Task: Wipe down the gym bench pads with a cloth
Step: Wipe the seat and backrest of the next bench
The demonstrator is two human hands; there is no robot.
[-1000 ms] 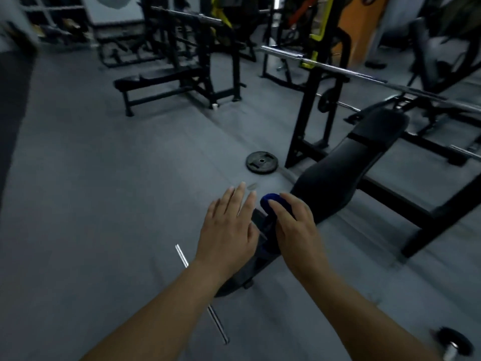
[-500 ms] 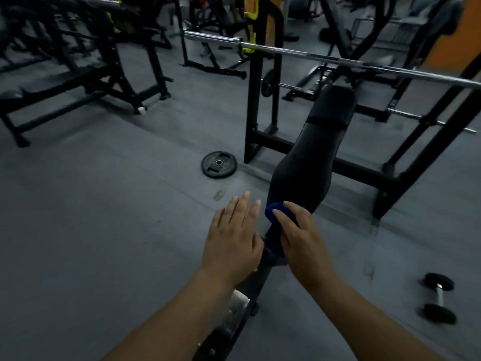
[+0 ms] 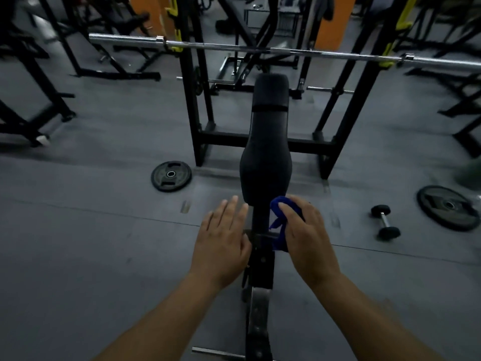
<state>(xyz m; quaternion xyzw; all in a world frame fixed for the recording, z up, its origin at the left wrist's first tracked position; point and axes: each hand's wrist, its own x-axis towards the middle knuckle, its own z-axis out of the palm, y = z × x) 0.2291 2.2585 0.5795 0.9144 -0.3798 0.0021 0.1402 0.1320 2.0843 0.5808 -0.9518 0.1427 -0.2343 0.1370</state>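
Note:
A long black bench pad (image 3: 266, 152) runs away from me down the middle of the head view, under a racked barbell. My right hand (image 3: 307, 235) grips a blue cloth (image 3: 279, 220) just short of the pad's near end, and a strip of the cloth hangs down over the bench frame. My left hand (image 3: 223, 238) hovers beside it on the left with straight, slightly spread fingers and holds nothing. Below the hands the bare metal bench frame (image 3: 257, 303) shows.
A chrome barbell (image 3: 234, 46) lies across the black rack uprights (image 3: 192, 105) above the pad's far part. A weight plate (image 3: 171, 175) lies on the floor at left. A small dumbbell (image 3: 385, 221) and a second plate (image 3: 447, 207) lie at right. Other racks crowd the back.
The view has swung round until the bench runs straight ahead. Both hands keep their pose at the pad's near end, the right still holding the blue cloth.

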